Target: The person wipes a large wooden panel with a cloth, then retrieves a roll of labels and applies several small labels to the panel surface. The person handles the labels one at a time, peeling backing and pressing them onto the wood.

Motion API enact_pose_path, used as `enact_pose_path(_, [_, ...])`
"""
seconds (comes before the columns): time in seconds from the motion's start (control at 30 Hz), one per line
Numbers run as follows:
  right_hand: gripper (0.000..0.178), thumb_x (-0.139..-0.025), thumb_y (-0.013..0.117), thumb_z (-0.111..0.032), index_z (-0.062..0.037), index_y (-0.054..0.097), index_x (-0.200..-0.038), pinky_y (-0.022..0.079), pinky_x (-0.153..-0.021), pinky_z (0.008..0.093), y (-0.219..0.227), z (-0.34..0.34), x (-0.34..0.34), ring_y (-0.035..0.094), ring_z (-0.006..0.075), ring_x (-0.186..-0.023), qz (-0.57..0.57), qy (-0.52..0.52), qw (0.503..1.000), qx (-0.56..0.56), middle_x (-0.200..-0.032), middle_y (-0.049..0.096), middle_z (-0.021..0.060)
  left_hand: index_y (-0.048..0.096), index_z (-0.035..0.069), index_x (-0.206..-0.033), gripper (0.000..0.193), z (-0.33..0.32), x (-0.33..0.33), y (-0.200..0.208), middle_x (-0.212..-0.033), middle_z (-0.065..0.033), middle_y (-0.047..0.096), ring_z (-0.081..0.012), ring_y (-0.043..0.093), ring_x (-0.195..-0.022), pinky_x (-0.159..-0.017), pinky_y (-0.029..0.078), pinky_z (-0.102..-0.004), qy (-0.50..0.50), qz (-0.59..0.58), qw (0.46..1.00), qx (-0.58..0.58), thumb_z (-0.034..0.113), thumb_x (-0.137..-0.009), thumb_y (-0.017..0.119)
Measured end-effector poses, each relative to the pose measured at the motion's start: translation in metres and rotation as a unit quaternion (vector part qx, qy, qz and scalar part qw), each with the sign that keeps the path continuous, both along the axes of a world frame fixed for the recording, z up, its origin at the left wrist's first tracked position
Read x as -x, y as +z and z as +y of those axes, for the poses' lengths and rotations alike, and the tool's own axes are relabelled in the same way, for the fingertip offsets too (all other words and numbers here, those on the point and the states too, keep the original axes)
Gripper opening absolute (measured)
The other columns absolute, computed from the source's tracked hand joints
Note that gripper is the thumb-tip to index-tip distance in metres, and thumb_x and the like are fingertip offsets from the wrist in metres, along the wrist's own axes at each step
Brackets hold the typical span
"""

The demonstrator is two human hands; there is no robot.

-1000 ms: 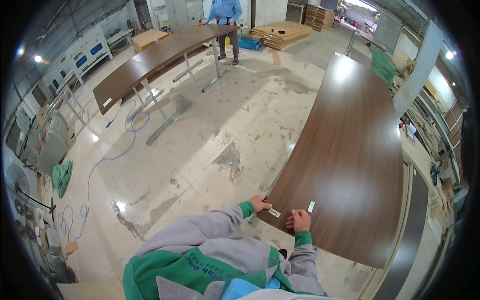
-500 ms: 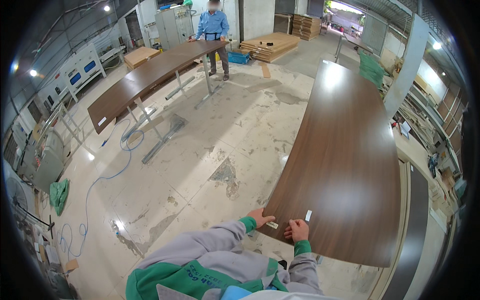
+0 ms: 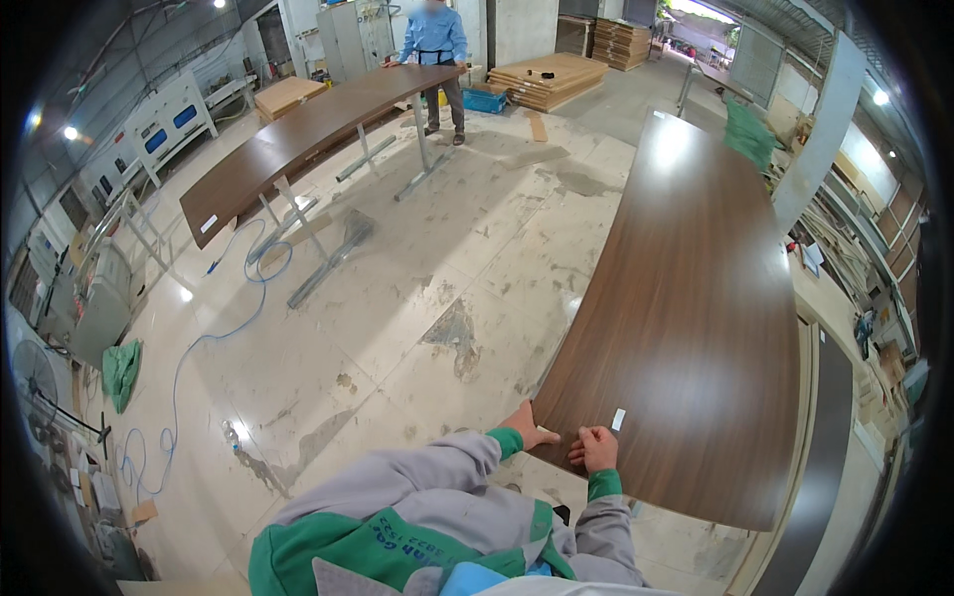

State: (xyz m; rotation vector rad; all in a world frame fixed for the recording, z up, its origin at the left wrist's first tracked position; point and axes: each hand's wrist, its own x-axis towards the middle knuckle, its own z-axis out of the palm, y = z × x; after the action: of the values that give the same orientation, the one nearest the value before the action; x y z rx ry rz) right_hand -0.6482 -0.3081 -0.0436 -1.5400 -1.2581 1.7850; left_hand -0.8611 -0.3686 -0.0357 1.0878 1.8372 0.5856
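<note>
A long, dark brown wood-grain panel (image 3: 686, 328) stretches away from me on the right. My left hand (image 3: 525, 425) grips its near left corner, thumb on top and fingers over the edge. Just to the right, my right hand (image 3: 596, 450) is closed above the near edge, fingers curled and fingertips pinched together. Whatever those fingertips hold, if anything, is too small to make out. A small white label (image 3: 619, 419) sticks to the panel just beyond my right hand. Another pale label (image 3: 667, 116) lies at the panel's far end.
Across the floor, a second brown panel (image 3: 298, 139) rests on metal stands (image 3: 419, 134), with a co-worker in a blue shirt (image 3: 435, 38) behind it. Stacked boards (image 3: 547, 79) and a blue crate (image 3: 484, 98) lie farther back. A blue hose (image 3: 214, 338) snakes over the floor at left.
The small pale strip by my left thumb no longer shows at the panel's corner. My right hand has lifted slightly and its fingers are drawn together. The view has shifted a little.
</note>
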Motion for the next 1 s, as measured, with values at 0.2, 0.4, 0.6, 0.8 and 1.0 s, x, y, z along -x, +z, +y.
enact_pose_path(0.2, [0.023,-0.100,0.063,-0.022,0.0004,0.058,-0.103,0.056,-0.048,0.0345,-0.005,-0.002,-0.001,0.067,0.0226,-0.056,0.017,-0.010,1.000,-0.004,-0.079,0.067,0.0146,0.029,-0.010,-0.147,0.122,0.002,0.006,-0.011,-0.141,-0.0329,0.052,-0.0405,0.054,-0.131,-0.111,0.043,-0.0414,-0.008,-0.011,1.000,-0.007,0.053,-0.065,0.092])
enact_pose_path(0.4, [0.022,-0.101,0.063,-0.022,0.0000,0.058,-0.103,0.056,-0.049,0.0343,-0.008,-0.002,-0.003,0.067,0.0225,-0.058,0.009,-0.002,1.000,-0.005,-0.080,0.068,0.0143,0.026,-0.008,-0.151,0.124,0.000,0.012,-0.013,-0.142,-0.0308,0.053,-0.0395,0.055,-0.131,-0.111,0.043,-0.0411,-0.034,-0.021,0.999,-0.001,0.053,-0.066,0.092])
enact_pose_path(0.6, [0.024,-0.100,0.063,-0.024,-0.0010,0.058,-0.103,0.056,-0.048,0.0343,-0.008,0.001,-0.004,0.066,0.0226,-0.056,0.012,-0.002,1.000,-0.001,-0.079,0.068,0.0146,0.026,-0.003,-0.155,0.118,0.000,0.031,-0.051,-0.141,-0.0249,0.056,-0.0332,0.057,-0.128,-0.109,0.044,-0.0374,-0.078,-0.110,0.990,-0.049,0.048,-0.070,0.090])
enact_pose_path(0.8, [0.023,-0.100,0.062,-0.022,0.0002,0.058,-0.103,0.055,-0.046,0.0353,-0.006,0.001,-0.001,0.066,0.0228,-0.055,0.006,0.005,1.000,-0.016,-0.077,0.067,0.0145,0.035,-0.001,-0.154,0.107,-0.001,0.052,-0.069,-0.136,-0.0211,0.061,-0.0321,0.062,-0.119,-0.104,0.047,-0.0380,-0.062,-0.324,0.943,-0.041,0.049,-0.074,0.086])
enact_pose_path(1.0, [0.024,-0.098,0.064,-0.023,-0.0003,0.059,-0.093,0.051,-0.045,0.0338,-0.004,0.005,0.006,0.063,0.0190,-0.053,-0.014,0.008,0.998,-0.059,-0.071,0.066,0.0107,0.065,0.000,-0.126,0.084,-0.004,0.010,-0.035,-0.111,-0.0176,0.072,-0.0277,0.069,-0.103,-0.090,0.054,-0.0395,0.026,-0.034,0.998,-0.040,0.065,-0.075,0.080])
